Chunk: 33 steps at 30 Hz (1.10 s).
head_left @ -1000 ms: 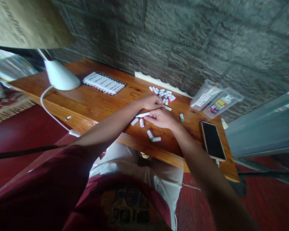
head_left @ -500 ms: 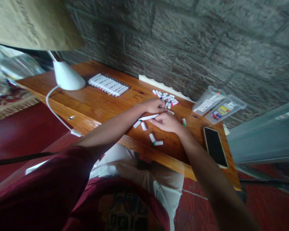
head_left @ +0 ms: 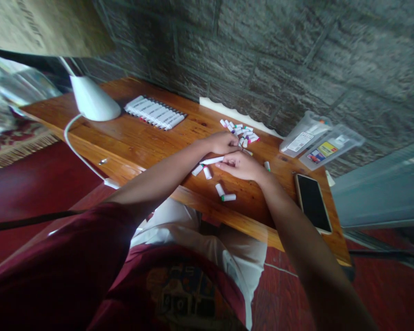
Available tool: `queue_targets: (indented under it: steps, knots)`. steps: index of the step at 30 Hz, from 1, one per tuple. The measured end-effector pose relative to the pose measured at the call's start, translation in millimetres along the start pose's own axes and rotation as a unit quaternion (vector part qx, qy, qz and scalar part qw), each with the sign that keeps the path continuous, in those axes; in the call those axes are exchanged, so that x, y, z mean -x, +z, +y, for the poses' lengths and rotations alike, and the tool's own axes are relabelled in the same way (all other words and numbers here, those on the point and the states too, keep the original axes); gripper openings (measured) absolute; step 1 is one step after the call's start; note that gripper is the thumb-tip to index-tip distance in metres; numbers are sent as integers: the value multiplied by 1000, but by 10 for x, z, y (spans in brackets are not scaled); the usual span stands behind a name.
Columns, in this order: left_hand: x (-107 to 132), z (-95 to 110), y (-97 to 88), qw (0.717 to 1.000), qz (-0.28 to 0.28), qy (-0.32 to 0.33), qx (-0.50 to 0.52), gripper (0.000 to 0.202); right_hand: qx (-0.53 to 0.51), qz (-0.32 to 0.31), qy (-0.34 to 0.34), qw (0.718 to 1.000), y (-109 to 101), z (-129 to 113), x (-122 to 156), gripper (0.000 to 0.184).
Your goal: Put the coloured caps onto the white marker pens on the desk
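My right hand [head_left: 240,165] is closed on a white marker [head_left: 213,160] that sticks out to the left over the wooden table [head_left: 141,138]. Just behind it, my left hand [head_left: 223,141] reaches with bent fingers into a pile of loose marker caps [head_left: 239,131]; what its fingertips hold is hidden. A few more caps [head_left: 207,172] lie under the marker, and two caps [head_left: 224,193] rest near the table's front edge.
A row of white markers [head_left: 155,112] lies at the back left beside a white lamp base [head_left: 94,101] with its cable. Two clear plastic cases [head_left: 317,140] stand at the back right. A dark phone [head_left: 313,202] lies at the right. A stone wall runs behind.
The hands stay together at the cap pile with the marker still held. The view has shifted slightly, and the left hand's fingers have worked further into the pile.
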<state>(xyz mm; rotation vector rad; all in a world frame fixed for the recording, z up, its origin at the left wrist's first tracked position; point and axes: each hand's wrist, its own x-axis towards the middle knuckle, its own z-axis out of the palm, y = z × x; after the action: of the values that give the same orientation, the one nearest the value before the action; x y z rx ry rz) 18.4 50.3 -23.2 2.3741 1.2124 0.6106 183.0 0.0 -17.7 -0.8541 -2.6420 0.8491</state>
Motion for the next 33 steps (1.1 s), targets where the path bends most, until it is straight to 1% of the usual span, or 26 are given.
queue_targets:
  steps: [5, 9, 11, 14, 20, 24, 26, 30, 33]
  knots:
    - [8, 8, -5, 1000, -6, 0, -4, 28, 25, -1, 2, 1000, -27, -29, -11, 44]
    - [11, 41, -25, 1000, -7, -9, -23, 30, 43, 2, 9, 999, -61, -98, -9, 42]
    - [12, 59, -34, 1000, -10, -11, -25, 28, 43, 3, 11, 999, -72, -120, -2, 40]
    - [12, 76, -36, 1000, -11, -14, -18, 22, 41, 5, 6, 999, -71, -119, 5, 42]
    - [12, 103, -26, 1000, 5, -10, -3, 19, 27, 21, 6, 999, -57, -99, 11, 42]
    - [12, 134, -41, 999, -16, -38, -28, 11, 42, 30, -1, 999, -59, -100, 11, 42]
    - [13, 154, -50, 998, -29, -40, -47, 10, 41, 32, 5, 999, -56, -95, 4, 41]
    - [28, 212, -67, 996, -40, -37, -69, 13, 56, 21, 39, 997, -62, -128, 2, 40]
    - [48, 225, -90, 996, -47, -37, -72, 24, 94, 3, 56, 994, -98, -198, 27, 37]
